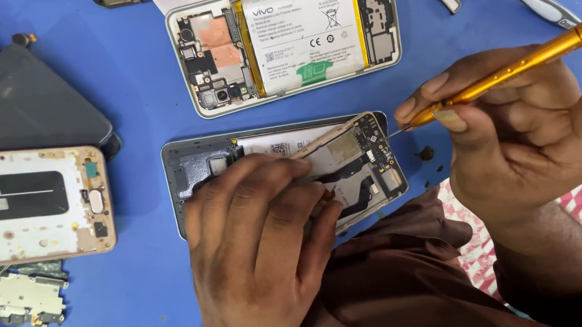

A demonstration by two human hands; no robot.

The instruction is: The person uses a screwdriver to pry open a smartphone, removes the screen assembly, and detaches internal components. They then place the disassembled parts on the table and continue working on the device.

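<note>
your left hand (259,229) pins the opened phone (355,164) flat, your right hand (515,124) pinching a gold screwdriver (510,69) apparently touching its right edge, its shell packed with boards.

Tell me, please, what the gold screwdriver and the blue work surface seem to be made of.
The gold screwdriver in the right hand looks like metal with a satin, perhaps anodised, finish: it carries a soft even sheen and fine grooves near the end. The blue work surface looks like a smooth matte mat, possibly rubber or plastic; it shows no grain and only dull reflections.
</note>
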